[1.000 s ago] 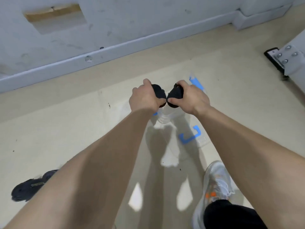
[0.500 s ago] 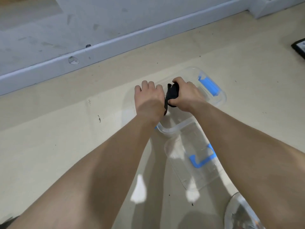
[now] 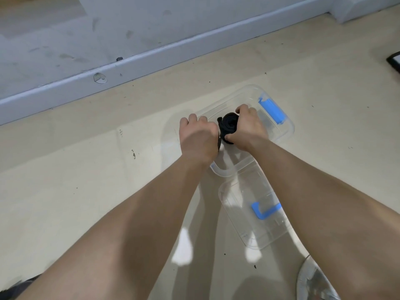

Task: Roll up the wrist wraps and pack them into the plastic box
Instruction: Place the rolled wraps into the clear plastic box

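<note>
Beige floor [image 3: 86,169] has the open plastic box [image 3: 287,131] on it; both hands sit over its middle, right hand [image 3: 246,128] clamped round a rolled wrist wrap [image 3: 228,125], coil end up, left hand [image 3: 198,137] gripping a mostly hidden second wrap [image 3: 219,145]; probably just straight down from there.

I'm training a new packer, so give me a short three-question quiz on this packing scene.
1. True or false: the lid sits closed on the plastic box.
2. What does the right hand grip? A) a rolled black wrist wrap B) a blue latch C) a shoe
3. Fill in: the handle on the lid is coloured ___.
Key: 1 false, it lies on the floor; 2 A; 3 blue.
</note>
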